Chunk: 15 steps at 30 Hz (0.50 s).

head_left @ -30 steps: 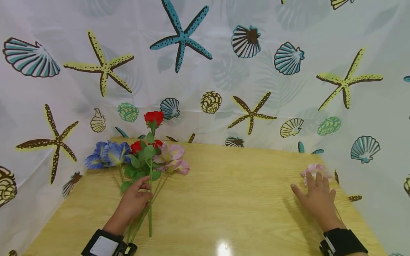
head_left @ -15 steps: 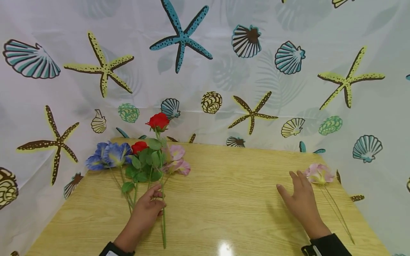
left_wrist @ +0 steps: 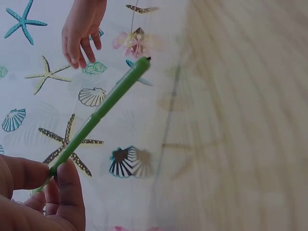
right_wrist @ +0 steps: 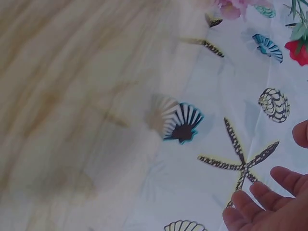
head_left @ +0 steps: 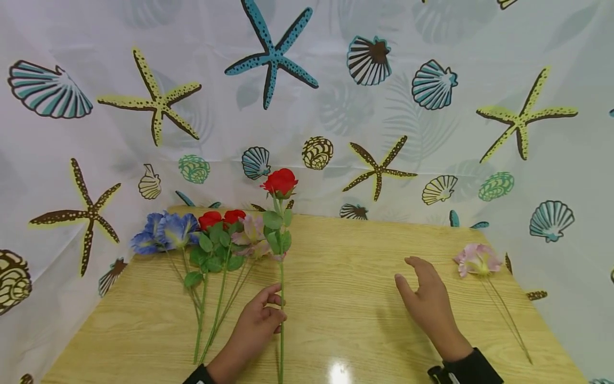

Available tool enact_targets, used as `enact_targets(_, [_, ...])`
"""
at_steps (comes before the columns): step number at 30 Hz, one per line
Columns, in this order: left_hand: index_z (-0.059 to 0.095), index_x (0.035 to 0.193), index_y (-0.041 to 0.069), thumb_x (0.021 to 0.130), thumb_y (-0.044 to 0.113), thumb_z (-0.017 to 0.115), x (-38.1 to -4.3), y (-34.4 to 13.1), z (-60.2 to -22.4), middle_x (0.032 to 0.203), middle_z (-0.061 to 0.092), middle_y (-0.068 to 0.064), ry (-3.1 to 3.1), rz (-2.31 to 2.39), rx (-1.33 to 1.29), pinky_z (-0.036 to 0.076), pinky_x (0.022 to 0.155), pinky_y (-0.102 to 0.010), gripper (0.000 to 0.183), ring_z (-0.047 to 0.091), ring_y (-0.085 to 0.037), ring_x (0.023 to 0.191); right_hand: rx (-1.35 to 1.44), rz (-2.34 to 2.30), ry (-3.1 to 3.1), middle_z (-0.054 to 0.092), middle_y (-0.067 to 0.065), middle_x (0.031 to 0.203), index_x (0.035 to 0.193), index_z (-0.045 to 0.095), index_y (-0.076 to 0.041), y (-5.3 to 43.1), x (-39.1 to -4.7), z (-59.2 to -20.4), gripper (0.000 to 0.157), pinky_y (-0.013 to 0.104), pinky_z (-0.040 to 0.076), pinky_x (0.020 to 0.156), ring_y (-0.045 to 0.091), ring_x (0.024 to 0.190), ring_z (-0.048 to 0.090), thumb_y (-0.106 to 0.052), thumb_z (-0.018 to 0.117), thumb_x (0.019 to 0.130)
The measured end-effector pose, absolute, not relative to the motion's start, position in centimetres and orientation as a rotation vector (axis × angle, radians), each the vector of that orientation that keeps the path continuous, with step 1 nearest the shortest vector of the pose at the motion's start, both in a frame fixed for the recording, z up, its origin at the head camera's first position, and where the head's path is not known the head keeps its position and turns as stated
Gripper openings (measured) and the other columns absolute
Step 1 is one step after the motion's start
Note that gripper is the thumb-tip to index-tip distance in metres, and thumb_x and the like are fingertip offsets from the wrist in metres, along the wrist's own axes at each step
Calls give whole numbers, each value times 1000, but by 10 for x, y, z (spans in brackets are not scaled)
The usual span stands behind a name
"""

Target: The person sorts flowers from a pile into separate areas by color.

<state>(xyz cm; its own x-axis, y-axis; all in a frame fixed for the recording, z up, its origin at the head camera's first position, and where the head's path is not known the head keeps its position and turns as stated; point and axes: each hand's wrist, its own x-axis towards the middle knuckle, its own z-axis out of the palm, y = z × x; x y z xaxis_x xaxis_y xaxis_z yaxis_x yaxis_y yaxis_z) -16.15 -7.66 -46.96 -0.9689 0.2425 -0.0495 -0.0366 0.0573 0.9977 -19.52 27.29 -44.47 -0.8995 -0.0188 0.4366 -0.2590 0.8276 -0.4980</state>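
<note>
My left hand [head_left: 259, 320] pinches the green stem of a red rose [head_left: 280, 182] between thumb and fingers, holding it upright above the table. In the left wrist view, the cut end of that stem [left_wrist: 115, 94] points away from the fingertips. Over the right half of the table hovers my right hand [head_left: 429, 304], fingers spread and holding nothing; the right wrist view shows its relaxed fingers [right_wrist: 260, 199]. A pale pink flower [head_left: 478, 260] with thin stems lies to its right, apart from it.
On the table's left lie blue flowers [head_left: 168, 232], two more red roses [head_left: 210, 219] with green leaves, and pink flowers [head_left: 250, 234] partly hidden behind the held rose. A seashell-print cloth [head_left: 307, 117] hangs behind the wooden table [head_left: 355, 277].
My left hand has lifted the red rose away from the other flowers and carried it right, toward the middle. My right hand has drawn left, off the pink flower.
</note>
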Motion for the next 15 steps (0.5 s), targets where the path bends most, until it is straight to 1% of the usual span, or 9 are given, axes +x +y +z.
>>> enact_targets(3, [33, 143, -1, 92, 1, 49, -161, -68, -468, 110, 43, -14, 2109, 2025, 247, 48, 66, -30, 54, 53, -16, 78, 222, 851, -2564, 59, 15, 121, 124, 58, -4, 258, -194, -441, 42, 52, 50, 80, 29, 104, 58, -35, 52, 96])
enact_targets(6, [35, 141, -2, 91, 2, 48, -159, -58, -466, 110, 44, -15, 2104, 2028, 274, 49, 67, -28, 52, 55, -18, 82, 244, 937, -2529, 65, 10, 113, 119, 62, -9, 243, -193, -438, 36, 45, 54, 77, 20, 93, 63, -34, 53, 96])
enact_targets(9, [37, 139, -3, 91, 1, 48, -156, -48, -466, 110, 44, -14, 2085, 2043, 292, 50, 67, -25, 49, 55, -17, 83, 242, 1015, -2509, 67, 6, 109, 117, 64, -12, 227, -192, -436, 33, 41, 55, 75, 14, 90, 63, -34, 55, 95])
enact_targets(15, [39, 134, -6, 92, 3, 50, -150, -32, -465, 112, 45, -14, 1989, 2094, 305, 49, 68, -24, 45, 55, -15, 85, 173, 1155, -2492, 68, 0, 104, 113, 65, -15, 204, -186, -436, 27, 34, 55, 72, 6, 88, 62, -32, 57, 94])
